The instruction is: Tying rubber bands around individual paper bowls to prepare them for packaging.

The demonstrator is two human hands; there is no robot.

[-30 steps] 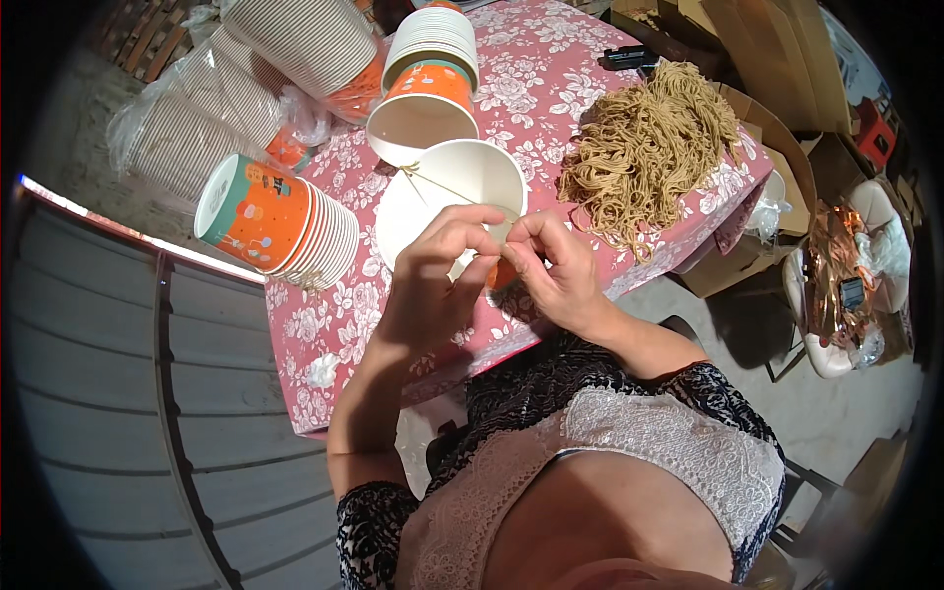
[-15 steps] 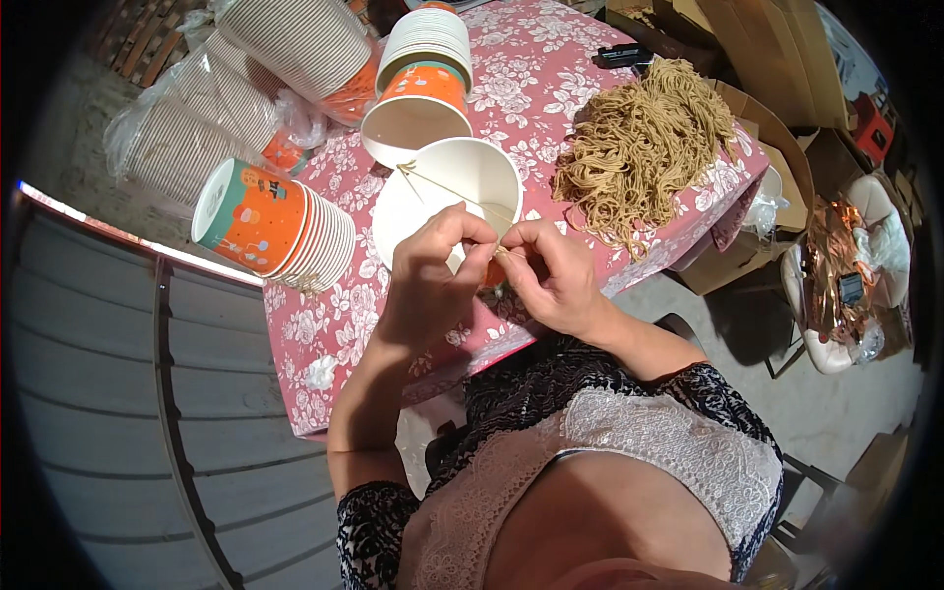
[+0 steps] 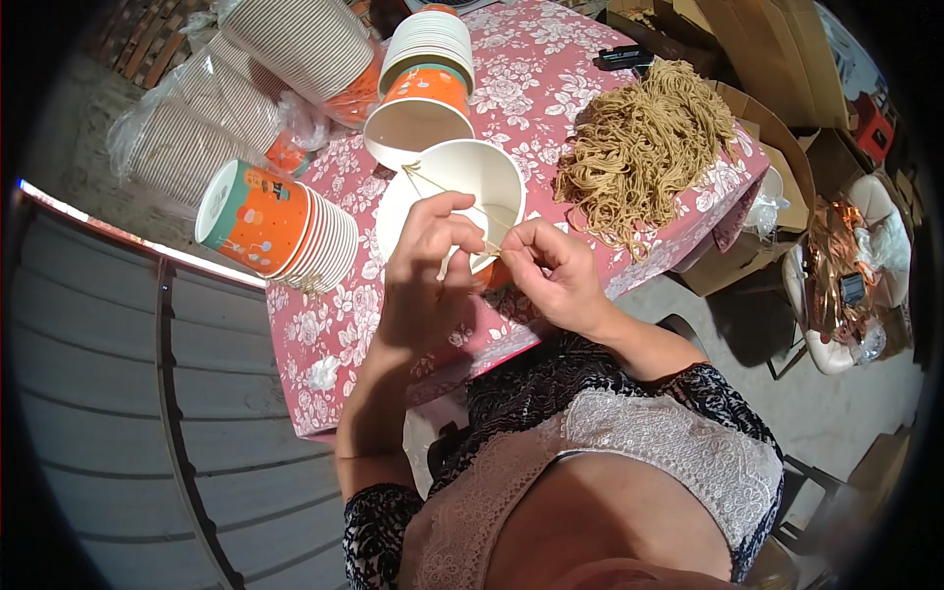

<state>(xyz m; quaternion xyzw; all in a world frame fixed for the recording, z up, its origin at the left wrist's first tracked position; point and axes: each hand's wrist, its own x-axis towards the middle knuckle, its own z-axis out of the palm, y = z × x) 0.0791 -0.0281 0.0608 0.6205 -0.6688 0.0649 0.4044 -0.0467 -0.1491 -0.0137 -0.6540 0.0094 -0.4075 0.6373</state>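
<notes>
A white paper bucket (image 3: 497,175) lies tipped on the table, its wide mouth facing up toward me. Thin tan cord (image 3: 433,183) crosses its mouth, with a knotted bit at the far-left rim. At the near-right rim, my right hand (image 3: 553,275) pinches the cord between thumb and index finger. My left hand (image 3: 433,258) is just left of it, fingers curled about the cord and partly raised; its thumb is mostly hidden. Under the hands, a little of the bucket's orange outside shows.
A tangled heap of tan cord (image 3: 644,147) covers the table's right side. Orange-and-green paper buckets (image 3: 261,218) lie nested at left. More nested buckets (image 3: 421,103) lie behind, and bagged stacks (image 3: 206,118) fill the far left. A black object (image 3: 621,57) sits behind the heap.
My left hand has drawn slightly away from the right, its fingers lifting and parting. The right hand keeps its pinch at the rim, almost unmoved.
</notes>
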